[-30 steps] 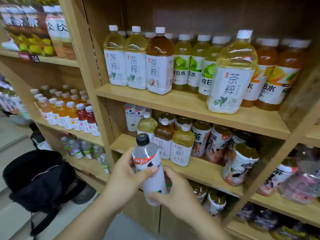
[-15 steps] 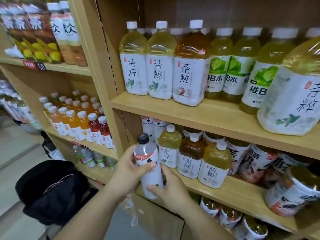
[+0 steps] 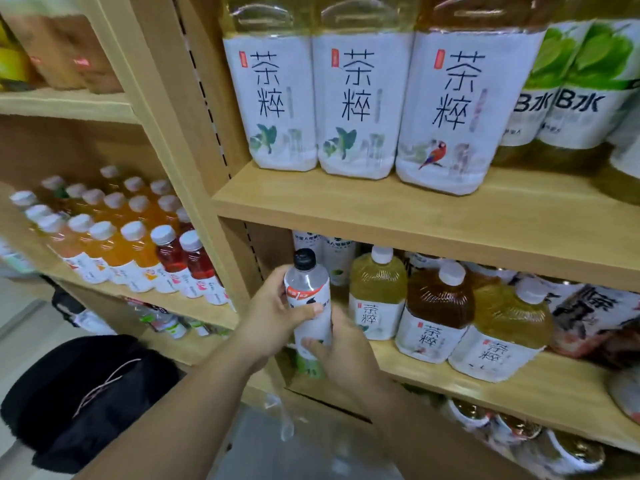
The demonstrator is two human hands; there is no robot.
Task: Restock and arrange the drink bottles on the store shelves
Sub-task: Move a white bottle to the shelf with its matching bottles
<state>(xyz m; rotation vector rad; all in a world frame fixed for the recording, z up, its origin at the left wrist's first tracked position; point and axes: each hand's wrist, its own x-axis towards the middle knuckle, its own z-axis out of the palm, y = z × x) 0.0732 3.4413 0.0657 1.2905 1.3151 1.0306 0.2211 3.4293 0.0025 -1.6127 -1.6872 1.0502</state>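
Observation:
I hold a clear bottle with a black cap and a white-and-red label (image 3: 307, 289) upright in front of the left end of the middle shelf (image 3: 450, 375). My left hand (image 3: 273, 317) grips its upper body, thumb across the label. My right hand (image 3: 337, 355) grips its lower part, fingers curled round it. Just behind the bottle stand two similar white-labelled bottles (image 3: 337, 258) at the back of the shelf. To the right stand three small tea bottles (image 3: 436, 313) with white caps.
Three large tea bottles (image 3: 356, 98) fill the upper shelf (image 3: 415, 216), with green-labelled bottles (image 3: 571, 88) beside them. The left bay holds rows of orange and red juice bottles (image 3: 138, 244). A black bag (image 3: 79, 396) lies on the floor at lower left. A wooden upright (image 3: 194, 140) divides the bays.
The view has closed in on the shelves. Both hands have carried the black-capped bottle up and forward toward the left end of the middle shelf.

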